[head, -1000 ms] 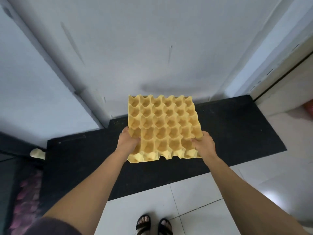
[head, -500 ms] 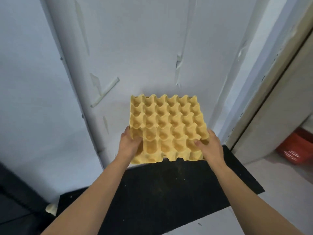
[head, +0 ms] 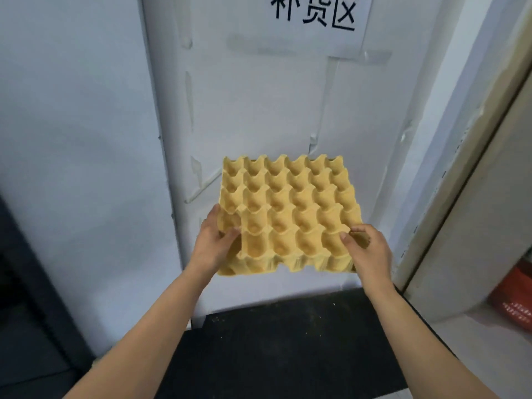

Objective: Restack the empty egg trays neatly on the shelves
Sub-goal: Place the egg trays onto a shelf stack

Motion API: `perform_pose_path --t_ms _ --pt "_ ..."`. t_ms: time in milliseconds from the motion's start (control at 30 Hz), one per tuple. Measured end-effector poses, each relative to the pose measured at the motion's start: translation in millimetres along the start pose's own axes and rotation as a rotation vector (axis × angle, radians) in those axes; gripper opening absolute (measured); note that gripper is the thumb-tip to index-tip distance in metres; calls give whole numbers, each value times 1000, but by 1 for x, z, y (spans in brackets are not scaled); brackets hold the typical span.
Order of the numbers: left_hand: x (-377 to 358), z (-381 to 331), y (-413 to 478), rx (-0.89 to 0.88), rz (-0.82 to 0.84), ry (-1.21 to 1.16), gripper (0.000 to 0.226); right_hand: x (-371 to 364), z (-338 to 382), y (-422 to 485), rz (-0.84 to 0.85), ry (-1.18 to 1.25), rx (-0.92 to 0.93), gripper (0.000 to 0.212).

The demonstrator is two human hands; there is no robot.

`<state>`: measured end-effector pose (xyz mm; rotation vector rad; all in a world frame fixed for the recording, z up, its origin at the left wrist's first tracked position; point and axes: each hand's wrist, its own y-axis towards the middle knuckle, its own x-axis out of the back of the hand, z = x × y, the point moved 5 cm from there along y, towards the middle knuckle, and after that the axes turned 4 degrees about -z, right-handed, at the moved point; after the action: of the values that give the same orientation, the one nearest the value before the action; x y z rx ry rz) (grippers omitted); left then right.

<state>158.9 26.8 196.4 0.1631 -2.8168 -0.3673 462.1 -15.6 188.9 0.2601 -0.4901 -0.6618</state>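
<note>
Here I hold a yellow egg tray (head: 288, 214) in both hands, at the middle of the frame, raised off the floor in front of a white wall panel (head: 259, 110). My left hand (head: 214, 246) clamps the tray's near left corner, thumb lying on top across the corner cup and the other fingers tucked underneath. My right hand (head: 370, 250) grips the near right corner the same way, thumb pressed over the rim and the fingers curled below and out of sight. The tray lies nearly flat, its far edge a little higher in the frame than its near edge. Every cup I can see in it is empty: rows of open hollows, with nothing in any of them. Along the near edge the side looks layered, but I cannot tell whether this is one tray or several nested together.

At the top of the frame, right of center, a white paper sign (head: 319, 15) with black characters is stuck on the panel. Below the tray, across the lower middle of the frame, a black mat (head: 288, 347) covers the floor. At the right edge, low down, part of a red basket (head: 515, 295) shows beyond a pale door frame (head: 460, 174). A dark surface fills the lower left edge.
</note>
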Motion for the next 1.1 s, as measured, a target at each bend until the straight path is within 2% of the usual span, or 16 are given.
perform_pose_path --t_ms 100,167,333,433,600,767,867,1033,1100 --pt "19 -21 -20 -3 -23 -29 59 12 20 -11 -7 69 48 16" --pt "35 -36 -40 -82 -103 182 73 21 32 -24 -3 100 79 17" --pt "54 -78 -118 -481 -134 868 64 33 58 -63 33 211 99 18" --pt "72 -83 -160 -645 -196 1105 56 29 78 -90 84 258 113 16" --pt "132 -93 -206 -594 -220 1246 69 6 129 -140 180 276 195 15" --pt "199 -102 -247 -584 -232 1415 94 -20 188 -192 251 341 283 14" --pt "244 -103 -267 -547 -300 1446 92 -37 223 -225 287 380 310 14" --pt "334 -97 -307 -493 -361 1483 73 -65 286 -296 289 370 393 15" --pt "375 -96 -326 -498 -396 1488 72 -78 313 -329 283 353 447 19"
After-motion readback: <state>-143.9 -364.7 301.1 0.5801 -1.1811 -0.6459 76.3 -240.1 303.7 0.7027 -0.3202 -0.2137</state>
